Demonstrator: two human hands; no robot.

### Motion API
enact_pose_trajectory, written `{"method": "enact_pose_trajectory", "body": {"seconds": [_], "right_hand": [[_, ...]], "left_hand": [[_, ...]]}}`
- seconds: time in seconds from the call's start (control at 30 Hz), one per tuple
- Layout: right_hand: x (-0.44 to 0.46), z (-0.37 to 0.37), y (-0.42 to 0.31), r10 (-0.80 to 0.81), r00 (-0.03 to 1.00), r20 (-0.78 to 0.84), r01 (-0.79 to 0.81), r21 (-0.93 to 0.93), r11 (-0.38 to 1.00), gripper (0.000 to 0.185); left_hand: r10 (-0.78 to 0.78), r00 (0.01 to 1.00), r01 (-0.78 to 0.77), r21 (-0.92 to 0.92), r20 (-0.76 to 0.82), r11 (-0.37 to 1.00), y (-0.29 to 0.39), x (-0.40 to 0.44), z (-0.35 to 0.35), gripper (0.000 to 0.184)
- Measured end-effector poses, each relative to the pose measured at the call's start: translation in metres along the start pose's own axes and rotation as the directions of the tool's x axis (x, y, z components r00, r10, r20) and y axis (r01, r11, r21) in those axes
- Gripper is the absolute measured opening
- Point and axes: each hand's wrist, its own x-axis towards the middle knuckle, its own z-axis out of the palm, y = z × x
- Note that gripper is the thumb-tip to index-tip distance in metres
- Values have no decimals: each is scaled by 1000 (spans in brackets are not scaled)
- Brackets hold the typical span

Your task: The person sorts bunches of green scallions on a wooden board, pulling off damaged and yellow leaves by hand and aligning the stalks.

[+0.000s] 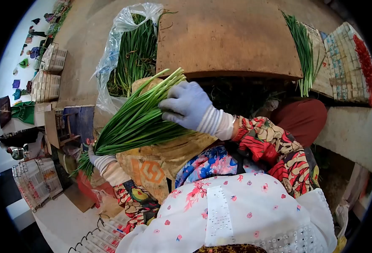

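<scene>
A large bunch of long green stalks lies across my lap, its pale cut ends pointing up to the right. My left hand, gloved, is wrapped round the leafy lower end. My right hand, in a pale blue-grey glove, rests with curled fingers on the bunch near the pale ends; its fingertips press on the stalks. Beneath the bunch, a worn yellowish sack with an orange mark covers my lap. Behind it, a clear plastic bag holds more green stalks.
A brown wooden board stands in front of me. To its right lie another bunch of green stalks and a crate with red peppers. Stacked crates and several people are at the far left.
</scene>
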Motion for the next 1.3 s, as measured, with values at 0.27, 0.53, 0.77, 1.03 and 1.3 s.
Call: {"method": "enact_pose_trajectory", "body": {"seconds": [0.27, 0.53, 0.77, 1.03, 1.3], "right_hand": [[26, -18, -8, 4, 1000, -5, -3, 150, 989, 17], [-35, -77, 31, 160, 918, 362, -391, 894, 217, 17], [-52, -28, -6, 375, 509, 775, -736, 618, -276, 33], [-24, 43, -28, 457, 465, 758, -524, 652, -548, 25], [-39, 45, -24, 523, 426, 738, -363, 670, -648, 21]], "left_hand": [[-19, 1000, 19, -42, 7, 999, 7, -18, 3, 26], [-29, 997, 28, -17, -66, 999, 1, -21, 5, 29], [-33, 999, 33, -53, 12, 998, -1, -3, -6, 31], [-59, 996, 64, -72, 67, 995, 1, -13, -1, 26], [38, 998, -42, -67, -48, 997, 0, -17, 5, 31]]}}
